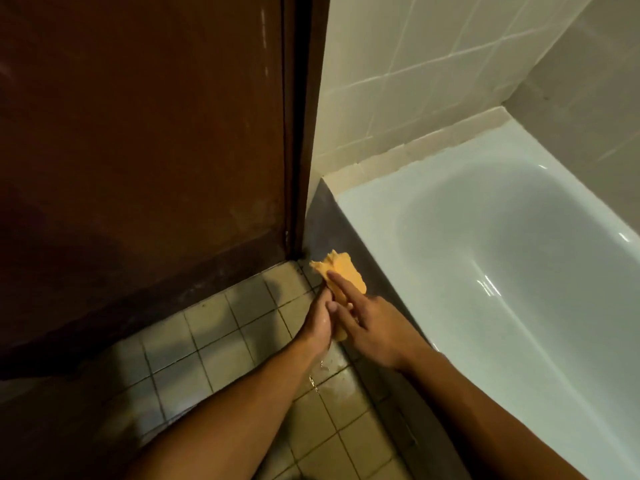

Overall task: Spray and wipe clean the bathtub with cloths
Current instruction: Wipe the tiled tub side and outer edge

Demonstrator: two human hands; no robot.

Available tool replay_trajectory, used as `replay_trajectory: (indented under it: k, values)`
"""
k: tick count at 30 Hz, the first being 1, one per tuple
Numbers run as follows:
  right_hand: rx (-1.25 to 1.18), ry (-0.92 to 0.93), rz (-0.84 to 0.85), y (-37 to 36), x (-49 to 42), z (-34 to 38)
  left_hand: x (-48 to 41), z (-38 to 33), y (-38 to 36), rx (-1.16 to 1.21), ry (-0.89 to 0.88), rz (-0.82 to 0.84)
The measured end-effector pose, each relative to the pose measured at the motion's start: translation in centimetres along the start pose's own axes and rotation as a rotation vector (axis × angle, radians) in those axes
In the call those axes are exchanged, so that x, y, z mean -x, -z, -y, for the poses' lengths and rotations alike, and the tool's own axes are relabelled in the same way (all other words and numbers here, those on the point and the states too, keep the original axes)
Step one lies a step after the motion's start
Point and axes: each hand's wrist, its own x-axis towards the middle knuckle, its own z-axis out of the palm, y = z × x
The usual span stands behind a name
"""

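Left hand (317, 327), right hand (375, 327) on seemingly wet cloth (346, 271).

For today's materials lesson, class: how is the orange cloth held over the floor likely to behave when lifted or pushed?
Probably floppy: the orange cloth bunches in folds where the left hand grips it. Likely heavy for its size, since water trickles from it onto the tiled floor. Wet, it may cling rather than slide.

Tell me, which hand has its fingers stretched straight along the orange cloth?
The right hand; the left hand instead curls round the lower part of the orange cloth.
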Motion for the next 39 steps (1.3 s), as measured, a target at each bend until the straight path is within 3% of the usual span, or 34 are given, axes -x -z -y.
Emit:
replay_trajectory:
  k: [2, 5, 7, 9, 11, 14, 16, 19, 21, 23, 27, 31, 34, 39]
  values:
    - [0.112, 0.078, 0.034, -0.5, -1.9, -3.3, -3.5, 1.5, 0.1, 0.008, -0.040, -0.024]
    - [0.386, 0.219, -0.116, -2.0, -5.7, -9.7, -10.1, 5.0, 0.5, -0.030, -0.200, -0.037]
    - [0.552, 0.227, -0.115, -2.6, -8.3, -13.4, -14.4, 6.4, 0.5, -0.112, -0.275, -0.069]
    - [0.677, 0.256, -0.089, -3.5, -10.3, -16.6, -17.3, 7.2, 0.6, -0.332, -0.351, -0.142]
    - [0.745, 0.279, -0.109, -3.8, -11.5, -18.2, -20.5, 8.8, 0.1, -0.487, -0.402, -0.093]
    - [0.698, 0.234, -0.228, -4.4, -12.5, -19.0, -23.8, 10.1, -1.4, -0.775, -0.598, -0.197]
    - [0.667, 0.192, -0.293, -4.1, -12.6, -18.7, -24.5, 10.0, -3.0, -0.752, -0.736, -0.460]
    - [0.626, 0.180, -0.277, -4.6, -13.0, -18.9, -25.4, 10.5, -3.7, -0.761, -0.966, -0.530]
    - [0.644, 0.183, -0.268, -4.4, -13.0, -18.7, -27.4, 10.9, -3.6, -0.739, -1.050, -0.454]
    - [0.654, 0.188, -0.274, -4.5, -13.2, -19.0, -29.2, 11.7, -3.3, -0.517, -0.936, -0.282]
    - [0.638, 0.251, -0.314, -4.5, -13.6, -19.6, -28.6, 11.2, -3.2, -0.138, -0.847, -0.179]
    - [0.627, 0.273, -0.340, -4.7, -13.7, -19.9, -28.0, 10.6, -3.4, -0.023, -0.870, -0.149]
    - [0.626, 0.300, -0.351, -4.7, -13.8, -20.0, -27.4, 9.7, -3.4, -0.079, -0.962, -0.150]
    - [0.600, 0.322, -0.372, -4.6, -13.7, -20.1, -27.8, 9.3, -3.1, -0.022, -0.892, -0.101]
